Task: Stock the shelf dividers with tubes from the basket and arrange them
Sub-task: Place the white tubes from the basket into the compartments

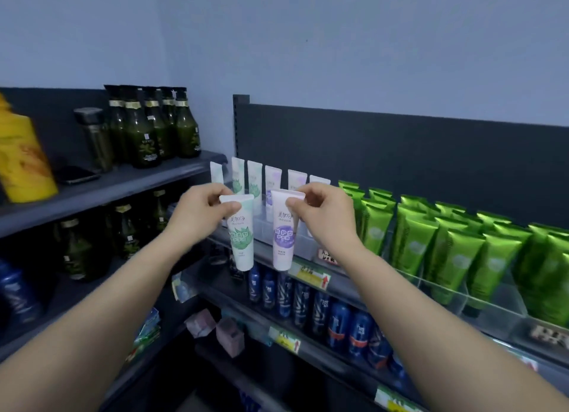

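While facing the shelf (pixel 277 251), your left hand (pixel 201 208) pinched the green tube (pixel 241 236); your right hand (pixel 320 210) pinched the purple tube (pixel 284 236).

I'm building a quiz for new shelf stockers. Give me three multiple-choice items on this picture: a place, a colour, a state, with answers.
1. Where do the bright green tubes stand?
A. In the clear dividers, right of the right hand
B. Among blue cans below
C. Beside the yellow bottle

2. What colour is the patch on the tube in the right hand?
A. Orange
B. Purple
C. Green

3. What is the left hand doing?
A. Hanging empty
B. Pressing flat on a shelf
C. Pinching the top end of the white-and-green tube

Answers: 1 A, they fill the clear compartments on the right; 2 B, a purple patch shows on its front; 3 C, thumb and fingers close on its flat end.
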`<move>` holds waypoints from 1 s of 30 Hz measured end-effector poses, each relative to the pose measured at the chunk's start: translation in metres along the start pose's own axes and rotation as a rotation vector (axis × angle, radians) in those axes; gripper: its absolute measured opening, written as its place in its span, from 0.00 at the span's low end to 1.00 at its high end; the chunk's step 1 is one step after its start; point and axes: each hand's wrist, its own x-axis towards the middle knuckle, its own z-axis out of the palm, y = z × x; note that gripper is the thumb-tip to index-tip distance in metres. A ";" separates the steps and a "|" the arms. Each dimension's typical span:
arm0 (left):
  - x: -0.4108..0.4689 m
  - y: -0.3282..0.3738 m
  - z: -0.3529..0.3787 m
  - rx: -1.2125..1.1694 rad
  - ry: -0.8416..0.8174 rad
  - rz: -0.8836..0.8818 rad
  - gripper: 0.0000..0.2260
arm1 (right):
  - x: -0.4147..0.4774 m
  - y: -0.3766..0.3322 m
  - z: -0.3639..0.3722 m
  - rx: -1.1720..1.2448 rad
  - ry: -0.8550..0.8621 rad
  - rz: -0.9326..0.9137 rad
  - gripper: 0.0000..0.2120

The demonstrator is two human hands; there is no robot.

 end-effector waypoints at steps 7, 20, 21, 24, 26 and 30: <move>0.066 0.001 -0.018 0.030 0.119 0.078 0.01 | 0.047 0.001 0.029 -0.044 0.054 -0.020 0.03; 0.167 -0.032 -0.028 0.240 -0.069 0.265 0.02 | 0.104 0.001 0.089 -0.136 0.179 0.054 0.03; 0.172 -0.034 -0.027 0.257 -0.107 0.272 0.02 | 0.106 0.002 0.093 -0.143 0.185 0.067 0.02; 0.184 -0.041 -0.023 0.310 -0.223 0.295 0.01 | 0.108 0.006 0.103 -0.145 0.204 0.109 0.02; 0.190 -0.047 -0.019 0.320 -0.274 0.309 0.01 | 0.108 0.009 0.108 -0.165 0.207 0.132 0.02; 0.196 -0.059 -0.012 0.300 -0.354 0.326 0.02 | 0.106 0.014 0.116 -0.192 0.212 0.178 0.02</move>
